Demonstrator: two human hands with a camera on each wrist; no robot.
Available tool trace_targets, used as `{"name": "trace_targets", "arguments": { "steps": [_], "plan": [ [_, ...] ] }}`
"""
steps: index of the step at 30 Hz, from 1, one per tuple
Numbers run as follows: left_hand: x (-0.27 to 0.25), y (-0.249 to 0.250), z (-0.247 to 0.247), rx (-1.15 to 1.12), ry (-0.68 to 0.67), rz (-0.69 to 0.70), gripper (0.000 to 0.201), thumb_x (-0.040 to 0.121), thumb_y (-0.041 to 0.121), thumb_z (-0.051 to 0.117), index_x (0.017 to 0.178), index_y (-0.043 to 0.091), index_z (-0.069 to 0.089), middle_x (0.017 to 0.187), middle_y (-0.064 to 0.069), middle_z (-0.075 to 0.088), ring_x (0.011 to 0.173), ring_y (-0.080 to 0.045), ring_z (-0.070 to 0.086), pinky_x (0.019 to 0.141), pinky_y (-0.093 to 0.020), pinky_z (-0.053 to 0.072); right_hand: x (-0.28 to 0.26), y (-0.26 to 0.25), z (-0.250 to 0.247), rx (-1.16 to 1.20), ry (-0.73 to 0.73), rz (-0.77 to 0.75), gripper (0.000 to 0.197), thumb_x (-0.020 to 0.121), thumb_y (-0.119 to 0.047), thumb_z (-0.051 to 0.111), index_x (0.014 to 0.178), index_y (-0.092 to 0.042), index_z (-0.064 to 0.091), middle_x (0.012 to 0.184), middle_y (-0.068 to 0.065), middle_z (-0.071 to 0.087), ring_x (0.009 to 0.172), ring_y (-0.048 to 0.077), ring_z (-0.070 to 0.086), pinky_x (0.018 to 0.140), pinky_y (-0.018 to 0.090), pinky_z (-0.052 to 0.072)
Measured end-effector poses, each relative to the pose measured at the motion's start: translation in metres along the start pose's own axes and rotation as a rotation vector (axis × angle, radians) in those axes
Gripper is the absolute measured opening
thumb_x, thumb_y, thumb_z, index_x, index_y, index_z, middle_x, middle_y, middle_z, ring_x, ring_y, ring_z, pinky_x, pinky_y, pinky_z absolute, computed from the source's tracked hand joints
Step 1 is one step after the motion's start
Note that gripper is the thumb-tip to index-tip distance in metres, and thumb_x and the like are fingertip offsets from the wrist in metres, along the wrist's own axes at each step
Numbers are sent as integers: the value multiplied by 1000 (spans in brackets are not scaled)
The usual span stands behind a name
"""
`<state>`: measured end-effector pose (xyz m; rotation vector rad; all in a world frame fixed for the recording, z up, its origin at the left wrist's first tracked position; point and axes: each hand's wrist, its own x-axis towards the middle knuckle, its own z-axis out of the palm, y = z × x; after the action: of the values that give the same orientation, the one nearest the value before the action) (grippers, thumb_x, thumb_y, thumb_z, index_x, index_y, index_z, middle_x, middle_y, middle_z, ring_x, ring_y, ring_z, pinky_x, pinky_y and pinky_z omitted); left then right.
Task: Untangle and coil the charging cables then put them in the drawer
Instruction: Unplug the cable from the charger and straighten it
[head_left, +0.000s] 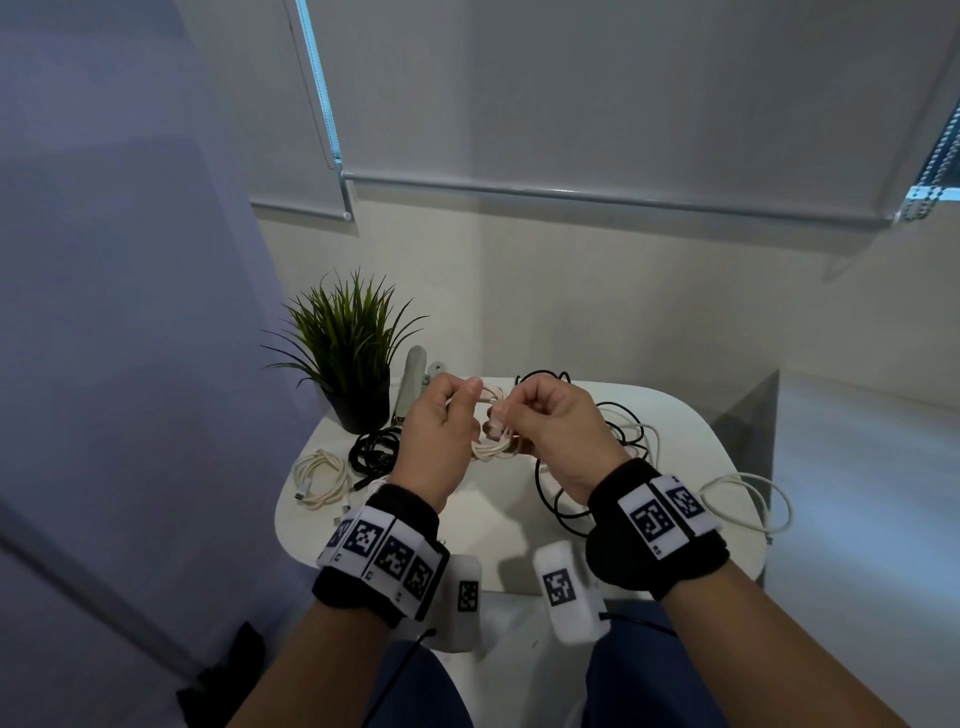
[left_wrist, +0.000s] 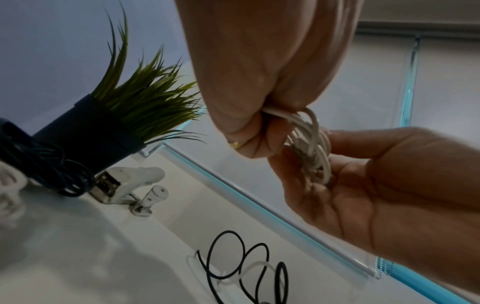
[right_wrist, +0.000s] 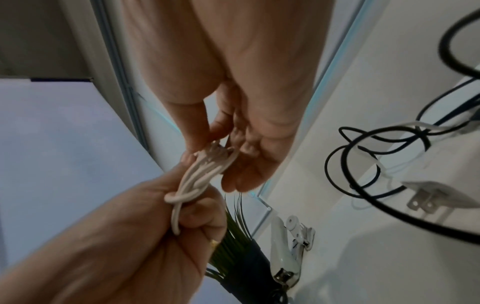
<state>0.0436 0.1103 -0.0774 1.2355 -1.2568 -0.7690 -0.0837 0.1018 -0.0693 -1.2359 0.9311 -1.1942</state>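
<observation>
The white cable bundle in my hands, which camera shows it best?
The right wrist view: the white cable bundle shows its looped strands and wrap between both hands. The left wrist view shows strands partly behind fingers; the head view mostly hides it.

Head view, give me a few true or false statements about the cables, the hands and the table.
1. Both hands hold the white cable above the table. True: left hand and right hand each grip the bundle.
2. A coiled white cable lies near the table's left edge. True.
3. The plant stands at the table's right corner. False: it stands at the far left corner.
4. The black cable on the right is neatly coiled. False: it sprawls in loose loops, crossed with a white one.
5. The left hand is empty. False: its fingers curl round the white cable.
</observation>
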Motion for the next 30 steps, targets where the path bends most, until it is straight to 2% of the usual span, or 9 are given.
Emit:
{"name": "trace_targets", "arguments": {
  "steps": [3,5,8,13,18,22,26,28,30],
  "plan": [
    [-2,4,2,-62,-28,-10,20,99,21,47,84,8,54,57,8,62,49,-5,57,48,-23,45,3,-3,-4,133,-47,97,19,86,5,60,74,-7,52,69,15,60,79,37,58,78,50,50],
    [-3,6,3,-112,-55,-13,21,99,20,47,85,7,54,60,15,65,52,-7,60,51,-27,47,3,-6,-7,178,-75,129,24,83,11,60,77,-10,49,63,9,62,70,32,64,71,41,52],
    [-4,8,3,-142,-69,-16,20,98,21,47,83,9,54,53,8,61,46,-4,54,48,-24,45,3,-7,-8,118,-55,105,31,78,17,61,79,-11,48,58,4,60,56,20,63,63,33,48],
    [-4,9,5,-92,-108,-2,20,97,19,49,80,13,57,53,7,55,50,-6,52,50,-23,44,6,-6,-2,-84,45,-25,31,73,12,62,72,-16,49,66,10,50,70,27,55,56,30,37],
    [4,2,-8,-33,-52,9,21,97,21,50,83,7,57,80,-14,54,48,-1,47,49,-20,38,5,-15,-4,-191,-111,-48,24,86,9,58,77,-13,55,69,7,58,54,5,59,51,16,42],
    [4,-2,-17,44,-66,-1,22,96,23,51,88,4,60,65,-4,51,49,-3,45,47,-17,38,4,-16,-9,-129,-183,32,21,87,10,56,80,-10,56,69,6,66,54,1,60,48,9,38],
    [2,-9,-22,33,-77,-46,18,96,27,52,86,13,59,79,-7,53,55,-8,50,53,-22,44,10,-6,-8,-157,-162,168,20,84,2,64,84,-14,53,70,4,70,56,12,55,50,19,35],
    [2,-13,-28,47,-95,-111,24,90,41,52,85,19,60,81,-16,59,67,-18,58,65,-33,52,13,0,-4,-195,-119,199,17,83,1,65,84,-13,57,72,5,69,56,10,55,51,20,37],
    [1,-16,-38,73,-114,-185,25,91,42,50,84,20,61,83,-19,63,76,-26,61,74,-46,55,17,7,-1,-203,-66,227,12,82,3,65,85,-8,61,73,8,69,56,11,55,53,21,41]
  ]
}}
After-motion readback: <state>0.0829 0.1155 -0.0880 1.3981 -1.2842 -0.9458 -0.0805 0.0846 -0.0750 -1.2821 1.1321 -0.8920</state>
